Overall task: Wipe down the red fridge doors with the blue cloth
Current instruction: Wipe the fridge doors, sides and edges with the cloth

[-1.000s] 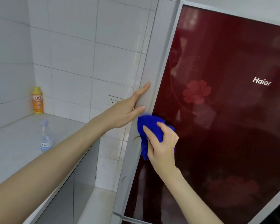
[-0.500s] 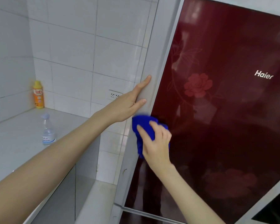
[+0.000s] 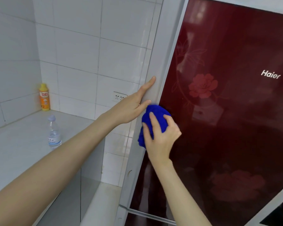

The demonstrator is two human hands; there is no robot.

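The glossy dark red fridge door (image 3: 227,111), printed with flowers and a white Haier logo, fills the right side. A bunched blue cloth (image 3: 155,118) is pressed against the door's left edge, and my right hand (image 3: 160,137) is shut on it. My left hand (image 3: 134,105) lies flat with fingers extended against the grey side panel (image 3: 160,62) of the fridge, just above and left of the cloth, touching it with the lower finger. A seam to a lower door shows at the bottom.
A white tiled counter (image 3: 20,144) stretches to the left, carrying a clear plastic bottle (image 3: 53,131) and an orange-yellow detergent bottle (image 3: 44,97) in the corner. A wall socket (image 3: 119,97) sits on the tiled wall behind my left hand.
My right hand with the cloth has shifted slightly left and then up along the door's left edge. My left hand stays on the side panel.
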